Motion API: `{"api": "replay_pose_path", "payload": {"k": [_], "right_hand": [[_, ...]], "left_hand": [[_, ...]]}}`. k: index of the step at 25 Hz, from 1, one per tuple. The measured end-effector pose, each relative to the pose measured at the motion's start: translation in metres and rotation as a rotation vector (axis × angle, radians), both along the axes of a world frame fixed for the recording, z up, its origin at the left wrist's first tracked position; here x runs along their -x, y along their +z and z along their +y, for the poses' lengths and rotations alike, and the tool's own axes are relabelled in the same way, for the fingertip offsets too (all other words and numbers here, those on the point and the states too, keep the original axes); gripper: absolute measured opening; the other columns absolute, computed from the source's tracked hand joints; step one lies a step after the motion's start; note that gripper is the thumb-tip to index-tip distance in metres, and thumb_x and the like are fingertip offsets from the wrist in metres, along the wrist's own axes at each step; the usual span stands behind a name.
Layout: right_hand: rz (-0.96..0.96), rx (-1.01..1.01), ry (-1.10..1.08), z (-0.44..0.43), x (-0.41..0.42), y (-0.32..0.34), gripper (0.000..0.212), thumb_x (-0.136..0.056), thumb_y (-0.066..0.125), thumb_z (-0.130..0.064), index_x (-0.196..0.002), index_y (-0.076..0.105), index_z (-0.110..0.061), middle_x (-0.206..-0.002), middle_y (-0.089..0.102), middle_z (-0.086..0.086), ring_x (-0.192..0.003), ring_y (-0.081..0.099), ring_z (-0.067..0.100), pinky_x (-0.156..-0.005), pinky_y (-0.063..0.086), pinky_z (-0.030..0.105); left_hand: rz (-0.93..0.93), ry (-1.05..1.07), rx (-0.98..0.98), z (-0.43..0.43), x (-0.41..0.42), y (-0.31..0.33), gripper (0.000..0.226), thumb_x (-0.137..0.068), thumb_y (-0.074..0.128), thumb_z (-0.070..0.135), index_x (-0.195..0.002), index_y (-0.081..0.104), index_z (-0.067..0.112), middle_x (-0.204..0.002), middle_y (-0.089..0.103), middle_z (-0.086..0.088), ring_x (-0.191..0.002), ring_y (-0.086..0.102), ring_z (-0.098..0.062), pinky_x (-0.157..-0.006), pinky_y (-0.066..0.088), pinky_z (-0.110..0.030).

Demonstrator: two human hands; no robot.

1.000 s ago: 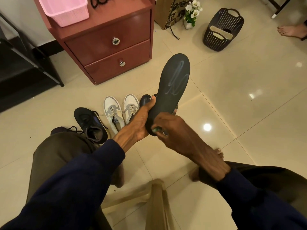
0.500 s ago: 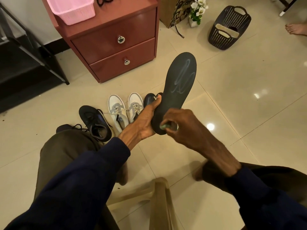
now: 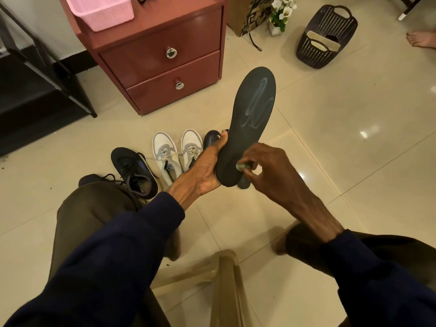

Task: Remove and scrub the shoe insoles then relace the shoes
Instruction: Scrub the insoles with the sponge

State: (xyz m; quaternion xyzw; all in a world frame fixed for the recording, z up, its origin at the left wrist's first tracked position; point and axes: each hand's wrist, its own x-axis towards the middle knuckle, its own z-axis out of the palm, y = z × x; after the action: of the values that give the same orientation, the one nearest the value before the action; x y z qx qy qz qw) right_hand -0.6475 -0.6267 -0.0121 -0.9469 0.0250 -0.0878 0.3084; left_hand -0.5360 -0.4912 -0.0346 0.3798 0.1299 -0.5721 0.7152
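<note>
Centrally, one dark insole (image 3: 250, 128), held above the floor with its toe end raised and pale swirl marks on its face. Left hand (image 3: 207, 166): grip closed round the insole's heel edge. Right hand (image 3: 271, 171): fingers pinch a small greenish scrubber (image 3: 240, 166) against the insole's heel. Left of the insole, on the floor: white shoes (image 3: 165, 156), laced; black shoe (image 3: 134, 171). Beyond the insole: red drawer cabinet (image 3: 165, 60), black basket (image 3: 325, 38).

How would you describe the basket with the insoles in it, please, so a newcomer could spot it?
Start at the red-brown drawer cabinet. Right of it, past the white flowers, a basket stands on the floor. It is black and perforated, holding pale insoles; the cabinet's tub is pink.
</note>
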Motion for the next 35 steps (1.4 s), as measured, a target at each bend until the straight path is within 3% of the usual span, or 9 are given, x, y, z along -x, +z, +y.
{"api": "replay_pose_path", "payload": {"k": [2, 7, 9, 12, 17, 21, 26, 31, 35], "right_hand": [[-0.084, 0.060, -0.123, 0.006, -0.003, -0.001, 0.015, -0.083, 0.076, 0.001, -0.098, 0.073, -0.001, -0.099, 0.069, 0.012, -0.087, 0.063, 0.025, -0.077, 0.056, 0.041], [0.035, -0.066, 0.149, 0.023, 0.001, 0.003, 0.012, -0.082, 0.077, 0.000, -0.092, 0.074, -0.005, -0.093, 0.068, 0.007, -0.083, 0.063, 0.018, -0.074, 0.054, 0.035], [-0.037, 0.025, -0.061, -0.001, -0.002, -0.005, 0.015, -0.081, 0.077, 0.001, -0.094, 0.073, -0.005, -0.094, 0.068, 0.008, -0.082, 0.062, 0.020, -0.073, 0.055, 0.040], [-0.136, 0.068, -0.310, -0.011, -0.004, -0.006, 0.015, -0.084, 0.077, -0.001, -0.099, 0.073, -0.003, -0.099, 0.069, 0.011, -0.087, 0.064, 0.023, -0.078, 0.057, 0.040], [-0.006, -0.028, 0.036, 0.015, -0.001, 0.002, 0.016, -0.080, 0.079, 0.000, -0.095, 0.076, -0.005, -0.094, 0.070, 0.008, -0.083, 0.064, 0.018, -0.075, 0.056, 0.031], [-0.144, 0.018, -0.358, -0.021, -0.004, -0.007, 0.015, -0.084, 0.079, -0.004, -0.098, 0.075, -0.003, -0.096, 0.070, 0.011, -0.083, 0.065, 0.022, -0.075, 0.058, 0.042], [-0.015, -0.051, 0.017, 0.019, -0.003, 0.002, 0.015, -0.083, 0.079, -0.003, -0.097, 0.075, -0.003, -0.096, 0.070, 0.009, -0.083, 0.065, 0.019, -0.076, 0.056, 0.033], [-0.128, 0.028, -0.396, -0.022, -0.003, -0.003, 0.013, -0.085, 0.079, -0.005, -0.097, 0.075, -0.004, -0.095, 0.071, 0.011, -0.084, 0.066, 0.022, -0.075, 0.059, 0.040], [0.023, -0.075, -0.034, 0.014, 0.000, 0.004, 0.016, -0.083, 0.081, -0.005, -0.098, 0.076, -0.005, -0.097, 0.071, 0.007, -0.084, 0.066, 0.017, -0.076, 0.058, 0.029]], "left_hand": [[-0.025, -0.017, -0.036, -0.002, 0.001, -0.002, 0.043, -0.105, 0.049, 0.047, -0.104, 0.082, 0.018, -0.114, 0.075, -0.006, -0.101, 0.070, -0.024, -0.104, 0.050, -0.046], [0.003, -0.065, -0.059, 0.004, 0.003, -0.007, 0.049, -0.103, 0.055, 0.048, -0.131, 0.069, 0.011, -0.133, 0.068, -0.012, -0.116, 0.067, -0.028, -0.106, 0.051, -0.043], [-0.005, -0.069, -0.054, 0.003, 0.003, -0.007, 0.046, -0.105, 0.049, 0.047, -0.118, 0.076, 0.011, -0.119, 0.072, -0.013, -0.101, 0.069, -0.030, -0.098, 0.053, -0.046], [0.010, -0.112, -0.041, 0.001, 0.006, -0.003, 0.053, -0.107, 0.043, 0.047, -0.102, 0.081, 0.010, -0.103, 0.075, -0.015, -0.093, 0.067, -0.031, -0.103, 0.047, -0.049], [-0.018, -0.119, -0.091, 0.003, 0.007, -0.002, 0.041, -0.103, 0.056, 0.045, -0.119, 0.071, 0.010, -0.103, 0.074, -0.010, -0.089, 0.071, -0.026, -0.085, 0.058, -0.039], [-0.028, -0.154, -0.051, 0.000, 0.011, 0.000, 0.048, -0.107, 0.046, 0.046, -0.120, 0.070, 0.006, -0.108, 0.072, -0.020, -0.086, 0.067, -0.035, -0.079, 0.056, -0.044], [-0.061, -0.144, -0.131, 0.006, 0.014, 0.002, 0.038, -0.102, 0.057, 0.041, -0.091, 0.078, 0.012, -0.089, 0.074, -0.010, -0.078, 0.071, -0.024, -0.075, 0.060, -0.038], [-0.099, -0.267, -0.039, 0.006, 0.017, 0.006, 0.049, -0.108, 0.042, 0.045, -0.121, 0.068, 0.005, -0.107, 0.072, -0.020, -0.082, 0.066, -0.033, -0.075, 0.056, -0.041], [-0.081, -0.185, -0.095, 0.008, 0.017, 0.007, 0.042, -0.105, 0.051, 0.040, -0.092, 0.078, 0.011, -0.091, 0.072, -0.015, -0.072, 0.069, -0.028, -0.067, 0.059, -0.040]]}}
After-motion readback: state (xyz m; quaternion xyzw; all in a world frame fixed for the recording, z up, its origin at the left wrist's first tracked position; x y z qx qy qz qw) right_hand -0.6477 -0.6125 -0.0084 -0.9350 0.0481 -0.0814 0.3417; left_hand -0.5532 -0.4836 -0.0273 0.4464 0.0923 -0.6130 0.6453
